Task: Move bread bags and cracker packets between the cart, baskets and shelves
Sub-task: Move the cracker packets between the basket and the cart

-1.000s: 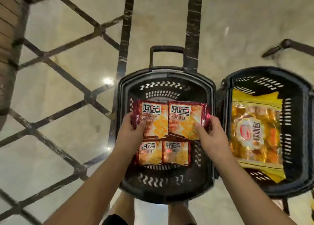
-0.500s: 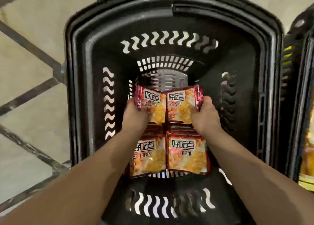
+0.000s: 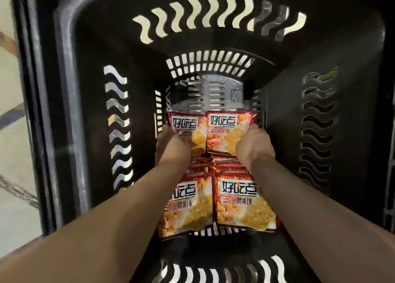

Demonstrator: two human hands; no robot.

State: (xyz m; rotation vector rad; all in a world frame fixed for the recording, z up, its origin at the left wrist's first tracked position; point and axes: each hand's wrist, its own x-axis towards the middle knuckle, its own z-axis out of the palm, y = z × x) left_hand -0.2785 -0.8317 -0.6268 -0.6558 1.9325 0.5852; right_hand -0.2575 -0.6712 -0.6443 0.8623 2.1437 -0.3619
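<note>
Where both arms reach down into the basket, two red cracker packets sit side by side with their inner edges touching: the far left packet (image 3: 185,128) and the far right packet (image 3: 226,133), each printed with golden crackers under a white label. The left hand (image 3: 168,146) grips the outer left edge of the far left packet; its back faces the camera and its fingertips are hidden. The right hand (image 3: 254,146) holds the outer right edge of the far right packet, fingers curled round it. Whether these two rest on the basket bottom or hang just above it cannot be told. Nearer the camera, between the forearms, the near left packet (image 3: 188,208) and the near right packet (image 3: 241,205) lie flat side by side, with crumpled red foil showing between the two pairs. All four sit inside the black basket (image 3: 85,111), whose walls carry wavy slots and whose grey bottom is slotted. Pale floor (image 3: 12,154) shows beyond the left rim.
</note>
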